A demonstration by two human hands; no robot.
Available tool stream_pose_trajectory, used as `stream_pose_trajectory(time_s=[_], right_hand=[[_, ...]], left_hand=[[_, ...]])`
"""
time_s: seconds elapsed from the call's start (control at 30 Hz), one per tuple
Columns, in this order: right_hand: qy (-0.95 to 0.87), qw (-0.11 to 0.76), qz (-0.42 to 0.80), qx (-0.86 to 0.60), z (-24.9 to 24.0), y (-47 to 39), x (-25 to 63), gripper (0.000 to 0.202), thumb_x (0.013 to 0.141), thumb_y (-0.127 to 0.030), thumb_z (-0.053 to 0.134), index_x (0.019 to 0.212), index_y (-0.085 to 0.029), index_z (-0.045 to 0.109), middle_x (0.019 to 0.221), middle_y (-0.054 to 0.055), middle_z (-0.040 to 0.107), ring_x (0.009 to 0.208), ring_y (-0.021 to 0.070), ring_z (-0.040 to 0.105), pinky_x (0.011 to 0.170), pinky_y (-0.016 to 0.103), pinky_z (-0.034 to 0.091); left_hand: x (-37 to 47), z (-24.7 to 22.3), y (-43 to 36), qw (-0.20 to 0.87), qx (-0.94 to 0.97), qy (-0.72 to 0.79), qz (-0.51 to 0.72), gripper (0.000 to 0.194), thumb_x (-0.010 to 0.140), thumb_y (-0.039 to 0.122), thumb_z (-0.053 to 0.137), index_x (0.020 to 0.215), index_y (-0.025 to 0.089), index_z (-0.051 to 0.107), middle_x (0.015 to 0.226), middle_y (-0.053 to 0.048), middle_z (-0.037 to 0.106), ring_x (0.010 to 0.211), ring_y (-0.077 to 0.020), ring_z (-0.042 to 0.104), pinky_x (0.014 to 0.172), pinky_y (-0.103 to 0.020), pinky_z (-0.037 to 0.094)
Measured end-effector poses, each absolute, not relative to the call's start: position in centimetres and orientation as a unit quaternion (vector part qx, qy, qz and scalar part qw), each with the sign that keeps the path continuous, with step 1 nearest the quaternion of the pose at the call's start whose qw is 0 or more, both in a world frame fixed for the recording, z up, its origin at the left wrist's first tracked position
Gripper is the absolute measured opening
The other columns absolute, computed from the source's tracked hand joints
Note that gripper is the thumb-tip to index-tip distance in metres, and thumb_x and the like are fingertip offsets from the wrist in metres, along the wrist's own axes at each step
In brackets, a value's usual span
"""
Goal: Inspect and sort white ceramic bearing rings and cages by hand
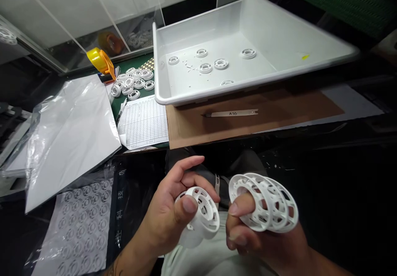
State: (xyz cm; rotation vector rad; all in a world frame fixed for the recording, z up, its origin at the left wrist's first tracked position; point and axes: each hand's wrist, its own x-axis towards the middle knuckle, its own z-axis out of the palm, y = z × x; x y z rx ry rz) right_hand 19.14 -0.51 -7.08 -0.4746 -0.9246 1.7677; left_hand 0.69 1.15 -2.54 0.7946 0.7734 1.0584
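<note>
A: White plastic is everywhere: the big shallow white plastic tray [279,32] on the brown board [248,114], a few small ring parts loose on its floor.

B: And left of it?

A: A glossy white plastic sheet [71,135], then the gridded paper form [144,121], then a heap of small white rings [133,81] by the yellow tape dispenser [101,61].

B: The hands?

A: Low, over the lap. The left hand [167,214] is closed around a stack of white spoked plastic rings [201,214], thumb pressed on the rim. The right hand [248,230] carries several more white rings threaded on its fingers [269,201].

B: Which step?

A: Sorting or checking by hand, I'd judge; next needs a steady grip so neither stack slips
</note>
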Motion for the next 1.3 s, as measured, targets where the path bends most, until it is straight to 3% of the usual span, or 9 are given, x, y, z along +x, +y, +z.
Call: stream_pose_trajectory(time_s=[0.27,0.37,0.47,0.53,0.67,0.9,1.1,1.2,1.3], right_hand=[[-0.551,0.509,0.624,-0.219,-5.4,1.2,20.0,0.031,0.098,-0.03,0.082,0.127,-0.039,0.073,0.067,-0.005,0.071,0.052,0.01,0.057,0.06,0.021,0.053],[-0.594,0.49,0.593,-0.234,-5.4,1.5,19.8,0.037,0.088,-0.02,0.089,0.12,-0.033,0.076,0.082,-0.003,0.076,0.066,0.0133,0.068,0.071,0.022,0.059],[-0.63,0.443,0.592,-0.238,-5.2,1.6,19.4,0.013,0.087,-0.011,0.081,0.09,-0.022,0.075,0.083,-0.001,0.074,0.069,0.013,0.068,0.067,0.02,0.056],[-0.591,0.407,0.652,-0.243,-5.0,1.6,19.3,0.015,0.09,-0.018,0.078,0.078,-0.018,0.07,0.074,0.001,0.07,0.062,0.0121,0.062,0.059,0.02,0.052],[-0.427,0.354,0.792,-0.255,-4.6,1.7,19.6,0.019,0.091,-0.033,0.081,0.097,-0.018,0.072,0.072,0.0,0.065,0.053,0.0097,0.051,0.049,0.02,0.043],[-0.536,0.283,0.742,-0.286,-4.8,2.2,19.6,0.011,0.087,-0.025,0.084,0.088,-0.018,0.076,0.074,0.0,0.065,0.065,0.0111,0.056,0.059,0.019,0.045],[-0.315,0.303,0.868,-0.234,-4.9,1.8,19.1,0.033,0.085,-0.041,0.089,0.092,-0.014,0.072,0.07,0.003,0.066,0.053,0.0083,0.056,0.045,0.013,0.048],[-0.335,0.279,0.871,-0.225,-4.6,1.8,18.9,0.028,0.082,-0.031,0.088,0.095,-0.015,0.069,0.067,0.0,0.064,0.049,0.0071,0.051,0.042,0.012,0.042],[-0.491,0.285,0.788,-0.237,-4.4,2.1,18.9,0.015,0.083,-0.015,0.078,0.078,-0.017,0.064,0.062,-0.006,0.052,0.051,0.0039,0.041,0.047,0.013,0.032]], left_hand=[[0.7,-2.3,1.0,0.725,0.353,0.35,0.476,0.064,0.089,0.06,0.08,0.141,0.027,0.064,0.095,-0.006,0.077,0.069,-0.0102,0.064,0.063,-0.017,0.052],[0.6,-2.3,1.1,0.718,0.364,0.368,0.465,0.067,0.086,0.063,0.081,0.142,0.029,0.064,0.094,-0.004,0.075,0.07,-0.0099,0.063,0.064,-0.017,0.051],[0.5,-2.4,1.2,0.694,0.39,0.41,0.445,0.074,0.08,0.065,0.085,0.142,0.031,0.063,0.099,-0.003,0.072,0.077,-0.0126,0.065,0.068,-0.019,0.053],[0.6,-2.5,1.2,0.677,0.4,0.427,0.446,0.077,0.079,0.07,0.083,0.142,0.03,0.063,0.106,-0.005,0.071,0.082,-0.0154,0.067,0.07,-0.022,0.056],[0.7,-2.5,1.2,0.675,0.378,0.431,0.464,0.074,0.085,0.083,0.064,0.14,0.033,0.063,0.117,-0.006,0.067,0.072,-0.0153,0.068,0.062,-0.026,0.056],[0.5,-1.8,1.3,0.66,0.407,0.461,0.432,0.078,0.087,0.089,0.052,0.142,0.033,0.058,0.125,-0.007,0.067,0.083,-0.0175,0.068,0.068,-0.026,0.058],[0.8,-1.8,1.4,0.683,0.398,0.442,0.423,0.075,0.091,0.086,0.049,0.144,0.032,0.052,0.122,-0.008,0.066,0.074,-0.0153,0.068,0.066,-0.028,0.056],[0.8,-1.3,1.5,0.678,0.393,0.456,0.422,0.077,0.092,0.086,0.047,0.144,0.03,0.053,0.121,-0.009,0.067,0.073,-0.0168,0.067,0.064,-0.029,0.054],[0.7,-0.8,1.4,0.661,0.411,0.484,0.4,0.078,0.091,0.084,0.053,0.145,0.027,0.057,0.126,-0.011,0.068,0.077,-0.0181,0.065,0.062,-0.028,0.053]])
